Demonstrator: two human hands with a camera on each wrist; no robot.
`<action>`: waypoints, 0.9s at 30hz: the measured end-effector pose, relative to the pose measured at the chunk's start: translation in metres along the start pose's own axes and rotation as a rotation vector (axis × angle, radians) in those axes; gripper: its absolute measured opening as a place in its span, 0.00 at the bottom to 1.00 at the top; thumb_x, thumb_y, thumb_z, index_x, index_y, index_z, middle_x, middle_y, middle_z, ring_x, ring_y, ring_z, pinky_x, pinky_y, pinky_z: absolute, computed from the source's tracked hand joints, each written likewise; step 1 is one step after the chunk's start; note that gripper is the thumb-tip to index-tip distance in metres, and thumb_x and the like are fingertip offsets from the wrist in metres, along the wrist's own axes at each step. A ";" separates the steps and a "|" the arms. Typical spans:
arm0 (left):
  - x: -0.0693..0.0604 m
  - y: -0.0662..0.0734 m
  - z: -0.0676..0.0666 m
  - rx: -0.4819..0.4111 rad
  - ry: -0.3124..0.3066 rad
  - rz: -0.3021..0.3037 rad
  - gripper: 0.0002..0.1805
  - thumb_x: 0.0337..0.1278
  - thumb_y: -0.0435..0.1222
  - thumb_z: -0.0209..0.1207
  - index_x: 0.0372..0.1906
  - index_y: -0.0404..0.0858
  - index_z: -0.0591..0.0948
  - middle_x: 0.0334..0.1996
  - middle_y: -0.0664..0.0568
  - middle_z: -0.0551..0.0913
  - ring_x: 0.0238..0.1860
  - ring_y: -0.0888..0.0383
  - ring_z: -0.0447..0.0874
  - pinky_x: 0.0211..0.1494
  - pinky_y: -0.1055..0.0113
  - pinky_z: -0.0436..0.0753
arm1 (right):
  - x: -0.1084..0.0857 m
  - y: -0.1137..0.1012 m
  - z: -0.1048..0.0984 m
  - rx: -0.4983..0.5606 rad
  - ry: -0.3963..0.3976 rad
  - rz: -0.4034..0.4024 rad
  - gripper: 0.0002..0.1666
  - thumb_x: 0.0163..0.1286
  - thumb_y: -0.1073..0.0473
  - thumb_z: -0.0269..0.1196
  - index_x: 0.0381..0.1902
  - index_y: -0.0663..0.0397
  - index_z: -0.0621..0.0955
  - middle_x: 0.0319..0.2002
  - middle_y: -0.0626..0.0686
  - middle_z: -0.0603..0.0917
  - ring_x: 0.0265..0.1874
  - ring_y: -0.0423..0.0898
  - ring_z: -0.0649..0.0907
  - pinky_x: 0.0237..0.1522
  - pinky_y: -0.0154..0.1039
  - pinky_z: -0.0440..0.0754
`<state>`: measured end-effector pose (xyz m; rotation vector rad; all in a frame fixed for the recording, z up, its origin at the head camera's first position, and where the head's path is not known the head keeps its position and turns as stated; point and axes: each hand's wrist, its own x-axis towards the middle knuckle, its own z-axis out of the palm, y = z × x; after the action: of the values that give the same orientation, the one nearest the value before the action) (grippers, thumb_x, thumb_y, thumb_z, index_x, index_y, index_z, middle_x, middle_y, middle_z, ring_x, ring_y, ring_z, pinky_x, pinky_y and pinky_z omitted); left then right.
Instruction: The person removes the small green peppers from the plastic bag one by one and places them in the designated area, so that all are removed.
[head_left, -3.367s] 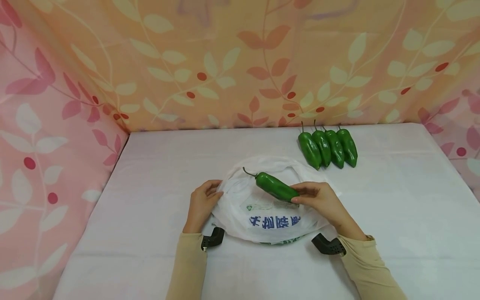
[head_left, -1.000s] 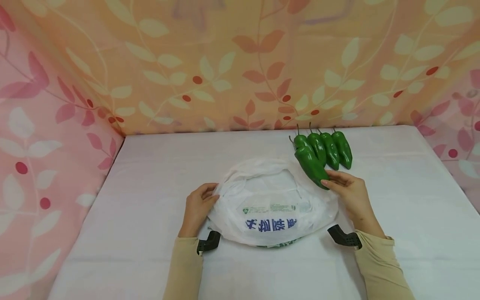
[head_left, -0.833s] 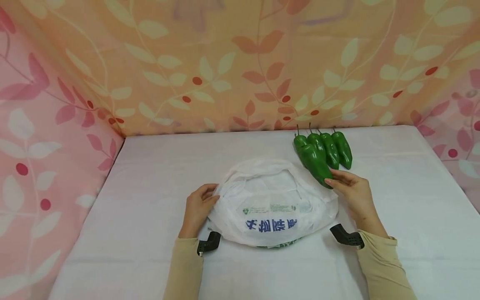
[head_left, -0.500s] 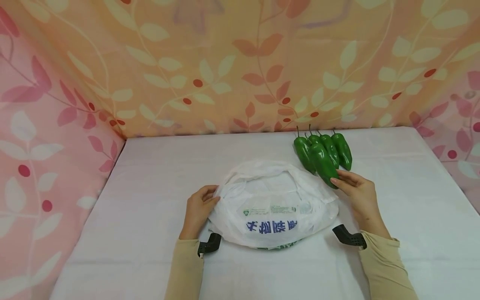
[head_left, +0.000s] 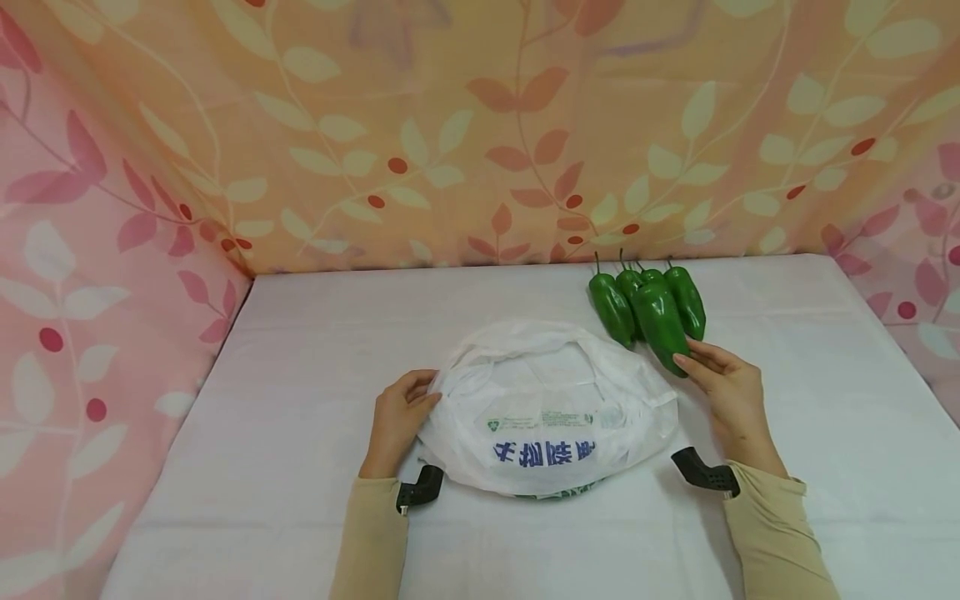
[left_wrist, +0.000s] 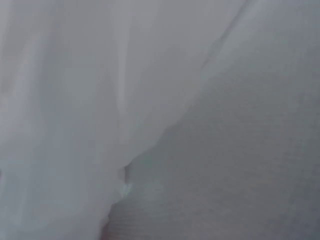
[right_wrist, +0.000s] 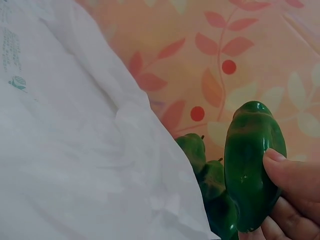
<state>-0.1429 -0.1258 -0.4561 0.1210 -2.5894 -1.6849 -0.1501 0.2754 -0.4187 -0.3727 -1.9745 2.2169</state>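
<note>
A green pepper is pinched near its lower tip by my right hand, thumb on one side and fingers on the other. It overlaps the row of several green peppers at the back right, its stem end towards them. In the right wrist view the held pepper stands nearly upright against my thumb. My left hand pinches the left edge of a white plastic bag with blue and green print. The bag's mouth gapes upward. The left wrist view holds only blurred white bag plastic and cloth.
A white cloth covers the table. Orange floral fabric hangs behind it, with pink floral fabric at the left and right. A black wrist camera sits at each sleeve.
My right hand has carried the pepper from over the bag to the right, up to the row of peppers, sliding further right lately. The left hand stays on the bag's edge.
</note>
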 end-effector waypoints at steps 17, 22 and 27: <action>-0.003 0.000 -0.001 -0.005 0.007 -0.014 0.16 0.51 0.28 0.64 0.48 0.36 0.82 0.45 0.43 0.84 0.46 0.50 0.83 0.51 0.57 0.81 | 0.005 -0.001 -0.012 0.087 0.069 0.034 0.13 0.53 0.69 0.71 0.36 0.48 0.86 0.31 0.44 0.84 0.34 0.33 0.83 0.36 0.25 0.81; -0.005 0.000 0.001 -0.031 0.005 -0.009 0.16 0.51 0.27 0.64 0.48 0.35 0.82 0.44 0.42 0.84 0.45 0.51 0.84 0.50 0.58 0.81 | 0.009 -0.002 -0.019 0.109 0.088 0.046 0.13 0.54 0.69 0.70 0.36 0.49 0.87 0.30 0.44 0.85 0.33 0.34 0.83 0.35 0.25 0.81; -0.003 0.001 0.001 -0.040 0.011 -0.004 0.16 0.51 0.27 0.64 0.48 0.36 0.83 0.45 0.44 0.84 0.46 0.52 0.83 0.49 0.59 0.81 | 0.018 -0.007 -0.020 0.130 0.096 0.041 0.13 0.54 0.69 0.70 0.36 0.49 0.86 0.31 0.44 0.85 0.33 0.34 0.83 0.35 0.24 0.81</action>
<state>-0.1398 -0.1243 -0.4550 0.1332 -2.5478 -1.7308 -0.1623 0.3008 -0.4156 -0.4968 -1.7805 2.2912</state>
